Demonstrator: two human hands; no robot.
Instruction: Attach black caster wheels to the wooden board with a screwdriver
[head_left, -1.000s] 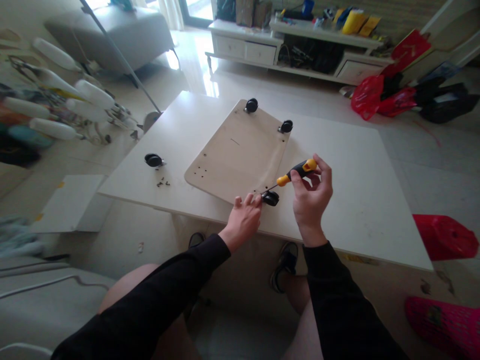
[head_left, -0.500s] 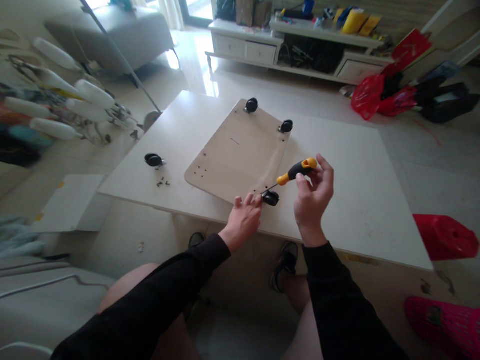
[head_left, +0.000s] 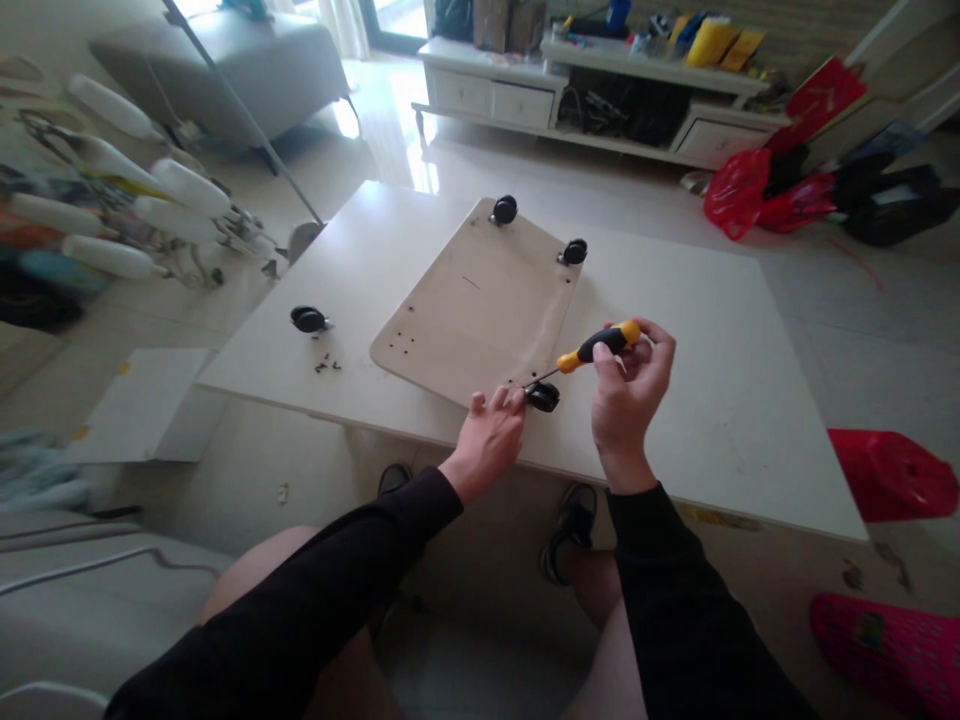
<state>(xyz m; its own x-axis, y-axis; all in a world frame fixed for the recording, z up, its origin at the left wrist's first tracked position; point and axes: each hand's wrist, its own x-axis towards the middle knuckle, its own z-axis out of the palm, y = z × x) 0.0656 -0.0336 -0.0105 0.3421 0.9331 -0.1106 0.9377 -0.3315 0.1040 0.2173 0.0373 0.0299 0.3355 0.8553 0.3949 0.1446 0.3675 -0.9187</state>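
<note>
A pale wooden board (head_left: 472, 300) lies on the white table (head_left: 675, 400), with black casters at three of its corners. My left hand (head_left: 491, 437) is at the near edge, its fingers bent and pressed against the mount of the near caster (head_left: 543, 397). In my right hand (head_left: 632, 395) is a yellow and black screwdriver (head_left: 600, 347), gripped by the handle. The screwdriver slants down to the left, with its tip at that caster's mount beside my left fingertips. The screw under the tip is too small to see. Two more casters (head_left: 505, 209) stand at the far corners.
A loose caster (head_left: 308, 319) lies left of the board, with several small screws (head_left: 327, 364) beside it. The board's bare left corner has several holes. Beyond the table are a white cabinet (head_left: 495, 95) and red bags (head_left: 739, 193).
My right hand has shifted slightly to the right and its fingers have turned around the screwdriver handle. My left hand, the board and the casters stay put.
</note>
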